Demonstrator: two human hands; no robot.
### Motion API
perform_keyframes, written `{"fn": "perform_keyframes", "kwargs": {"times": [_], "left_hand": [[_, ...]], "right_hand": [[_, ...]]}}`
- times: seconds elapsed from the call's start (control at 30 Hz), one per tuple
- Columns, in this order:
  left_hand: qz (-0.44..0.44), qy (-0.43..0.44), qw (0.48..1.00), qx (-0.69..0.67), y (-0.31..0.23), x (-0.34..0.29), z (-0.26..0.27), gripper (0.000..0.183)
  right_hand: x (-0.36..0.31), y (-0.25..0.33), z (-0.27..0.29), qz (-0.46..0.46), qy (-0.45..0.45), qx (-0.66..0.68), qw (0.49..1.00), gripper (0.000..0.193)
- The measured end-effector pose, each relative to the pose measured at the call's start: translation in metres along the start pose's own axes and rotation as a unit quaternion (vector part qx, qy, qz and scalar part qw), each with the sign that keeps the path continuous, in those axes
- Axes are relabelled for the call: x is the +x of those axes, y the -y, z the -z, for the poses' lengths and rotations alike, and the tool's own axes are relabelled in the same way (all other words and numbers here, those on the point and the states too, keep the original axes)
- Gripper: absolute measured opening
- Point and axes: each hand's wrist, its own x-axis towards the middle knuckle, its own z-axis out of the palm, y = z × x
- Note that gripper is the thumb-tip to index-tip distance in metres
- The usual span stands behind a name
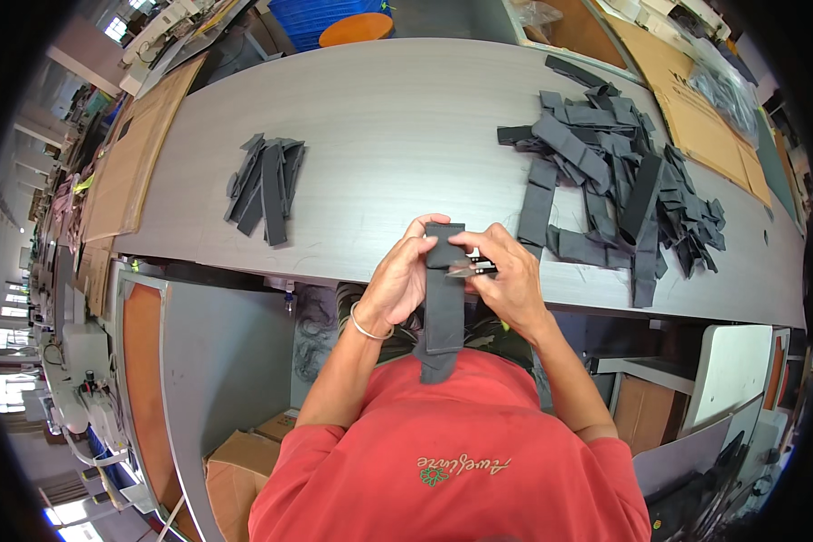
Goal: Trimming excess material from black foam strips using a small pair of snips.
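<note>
A dark grey fabric strip [444, 312] hangs lengthwise in front of my chest, at the table's near edge. My left hand [396, 282] grips its upper end from the left, the thumb lying on the cloth. From the other side my right hand [512, 282] pinches the same end with thumb and forefinger. Tucked in that right hand is a pair of small thread snips [481, 266], its metal blades pointing left across the strip. The lower end of the cloth is folded and rests near my red shirt.
On the grey table [379, 135], a large tangled heap of dark strips [596, 172] lies to the right. A smaller bundle of strips [271, 190] lies to the left. Cardboard sheets [144, 154] line the left side, and a cardboard flap [696, 117] borders the right.
</note>
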Motion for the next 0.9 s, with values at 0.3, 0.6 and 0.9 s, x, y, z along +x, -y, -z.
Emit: {"fn": "perform_keyframes", "kwargs": {"times": [0.3,0.6,0.9], "left_hand": [[-0.024,-0.081,0.995,0.061,0.009,0.003,0.012,0.021],[-0.046,-0.136,0.99,0.012,0.01,0.005,0.017,0.021],[-0.029,-0.103,0.994,0.038,0.01,0.003,0.024,0.018]], "right_hand": [[0.017,0.001,-0.003,-0.107,-0.085,0.113,0.984,0.028],[-0.019,-0.005,-0.009,0.058,-0.041,-0.075,0.995,0.02],[-0.01,-0.012,-0.014,-0.035,-0.131,-0.004,0.991,0.014]]}}
